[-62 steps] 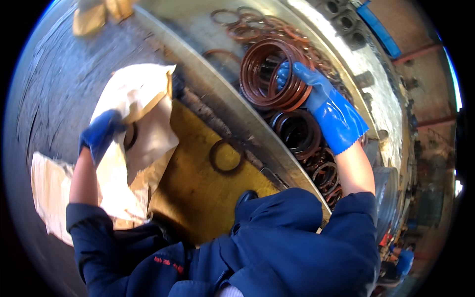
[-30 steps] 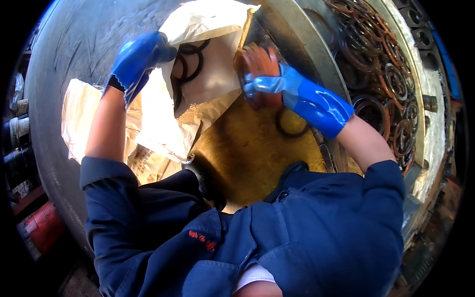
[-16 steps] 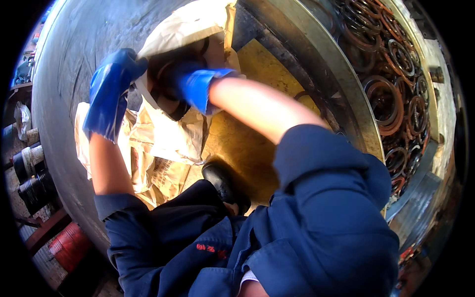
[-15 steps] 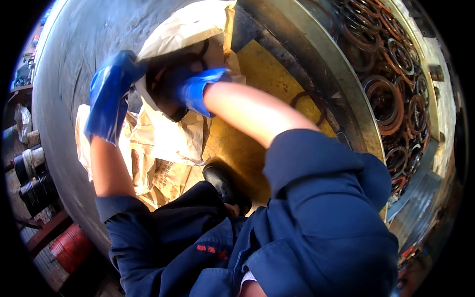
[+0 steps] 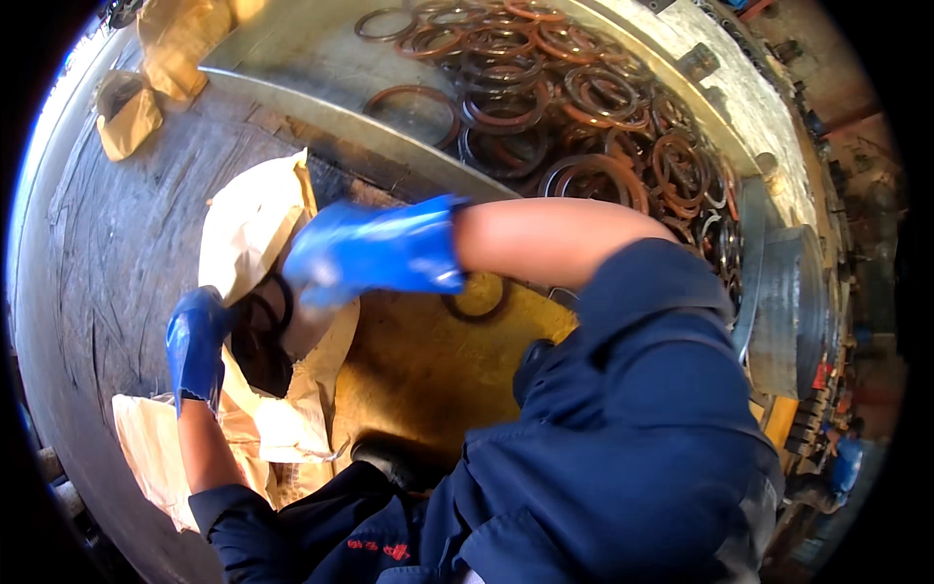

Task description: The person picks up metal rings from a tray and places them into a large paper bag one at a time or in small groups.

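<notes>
My left hand (image 5: 197,341), in a blue rubber glove, is closed on the rim of a light-brown paper bag (image 5: 251,229). The bag's mouth gapes toward me, and dark rings (image 5: 282,304) show inside it. Over the right side of that mouth is my right hand (image 5: 336,255), also in a blue glove. Motion smears its fingers, so whether it holds anything is hidden. Crumpled brown paper (image 5: 292,423) lies below the bag, near my left forearm. One dark ring (image 5: 479,310) lies on the yellow floor under my right forearm.
Many dark and rust-brown rings (image 5: 501,102) lie heaped on a metal surface beyond a low metal wall (image 5: 321,115). More brown paper bags (image 5: 180,44) stand at the far left. A curved grey metal piece (image 5: 786,311) is at the right. My black shoe (image 5: 384,462) is close to the bag.
My view has swung rightward, showing more of the ring heap. My right hand has come up out of the bag's mouth; my left hand keeps hold of the rim.
</notes>
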### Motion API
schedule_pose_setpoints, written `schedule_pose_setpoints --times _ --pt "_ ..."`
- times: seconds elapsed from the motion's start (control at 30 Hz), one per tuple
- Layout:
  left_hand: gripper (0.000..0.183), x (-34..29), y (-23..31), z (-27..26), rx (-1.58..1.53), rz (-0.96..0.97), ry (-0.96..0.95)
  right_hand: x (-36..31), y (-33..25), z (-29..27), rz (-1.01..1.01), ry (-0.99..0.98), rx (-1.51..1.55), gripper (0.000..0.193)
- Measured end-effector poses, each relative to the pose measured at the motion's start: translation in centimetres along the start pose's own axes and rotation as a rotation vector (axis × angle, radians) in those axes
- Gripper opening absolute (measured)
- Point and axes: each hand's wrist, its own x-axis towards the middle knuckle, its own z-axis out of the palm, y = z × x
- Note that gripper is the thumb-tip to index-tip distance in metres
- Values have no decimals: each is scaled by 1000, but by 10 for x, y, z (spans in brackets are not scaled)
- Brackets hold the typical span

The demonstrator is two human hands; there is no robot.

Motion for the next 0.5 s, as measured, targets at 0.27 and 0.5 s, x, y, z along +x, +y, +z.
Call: schedule_pose_setpoints --times 0.27,0.5 --pt "25 0 17 12 -315 -33 -32 -186 155 -114 819 236 -505 73" --pt "12 0 7 39 -962 -218 -10 -213 267 -134 842 226 -392 73"
